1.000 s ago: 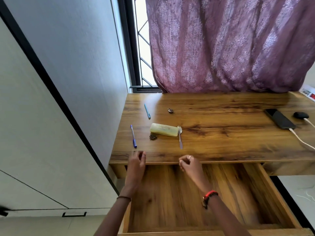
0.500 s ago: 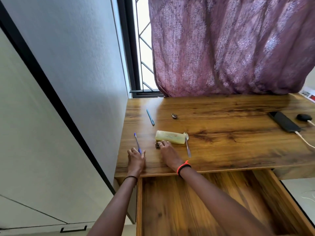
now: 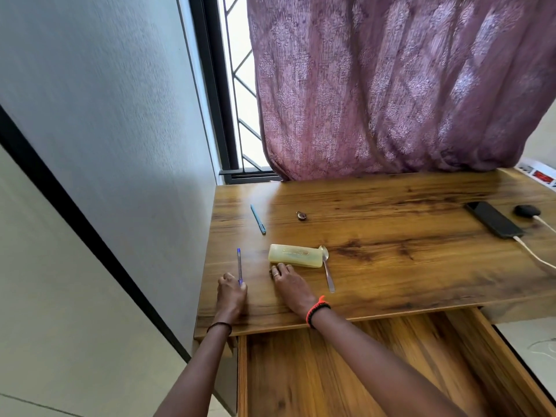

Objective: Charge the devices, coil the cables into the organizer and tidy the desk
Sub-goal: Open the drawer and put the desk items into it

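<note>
Left hand (image 3: 231, 294) pinches ballpoint pen (image 3: 239, 263) at its near end; judged light, rigid, roll-prone. Right hand (image 3: 288, 284): grasp indeterminate.

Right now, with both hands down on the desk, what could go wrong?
The right hand touches the case, with the spoon right beside it: a push may shift both. The left hand holds the pen near the desk edge above the open drawer; it could drop in. The phone cable could snag.
</note>
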